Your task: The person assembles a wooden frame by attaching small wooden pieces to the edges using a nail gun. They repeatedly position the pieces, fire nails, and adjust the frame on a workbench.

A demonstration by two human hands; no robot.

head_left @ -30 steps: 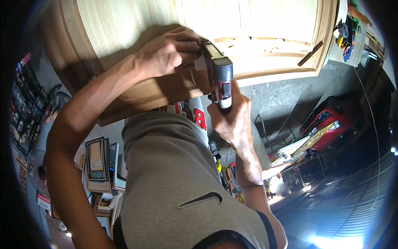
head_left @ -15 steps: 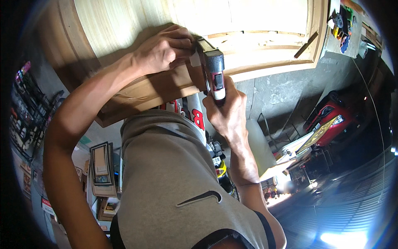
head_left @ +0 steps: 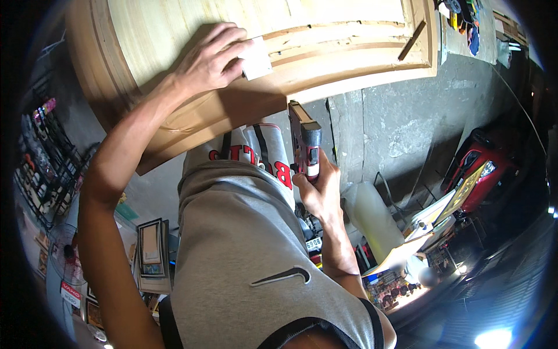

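I see left hand (head_left: 214, 61) pinching white card (head_left: 257, 60), upper centre | right hand (head_left: 323, 191) gripping tool (head_left: 309, 136) | dark strip (head_left: 411, 41) across wooden frame (head_left: 360, 77)

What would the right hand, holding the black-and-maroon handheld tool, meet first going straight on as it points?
Ahead of the right hand, its tool would probably meet the light-brown wooden frame first, though depth is unclear.

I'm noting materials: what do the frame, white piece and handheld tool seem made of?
Frame: probably wood, smooth, judging by its brown tone and stepped profile. White piece: perhaps card or plastic, matte; thin and flat. Tool: likely metal and plastic, from its slightly shiny dark head and smooth white section.
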